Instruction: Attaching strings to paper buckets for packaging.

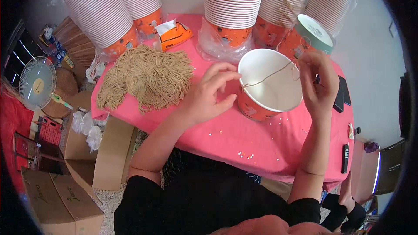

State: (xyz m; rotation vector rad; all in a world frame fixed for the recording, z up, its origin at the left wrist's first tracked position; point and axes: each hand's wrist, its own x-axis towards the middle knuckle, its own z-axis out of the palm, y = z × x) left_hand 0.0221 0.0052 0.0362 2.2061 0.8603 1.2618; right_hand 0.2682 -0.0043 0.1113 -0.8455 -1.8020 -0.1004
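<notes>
I see my left hand (pixel 209 93) pinching one end of a tan string (pixel 267 76) at the near rim of the orange paper bucket (pixel 270 85). My right hand (pixel 320 82) grips the other end just beyond the far rim. The string spans between both grips, above the pink counter (pixel 244 139).

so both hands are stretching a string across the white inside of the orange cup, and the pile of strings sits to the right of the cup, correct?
Not quite. In the head view the pile of strings lies to the left of the orange cup, not the right. The rest holds: the left hand and right hand stretch a string across it.
</notes>
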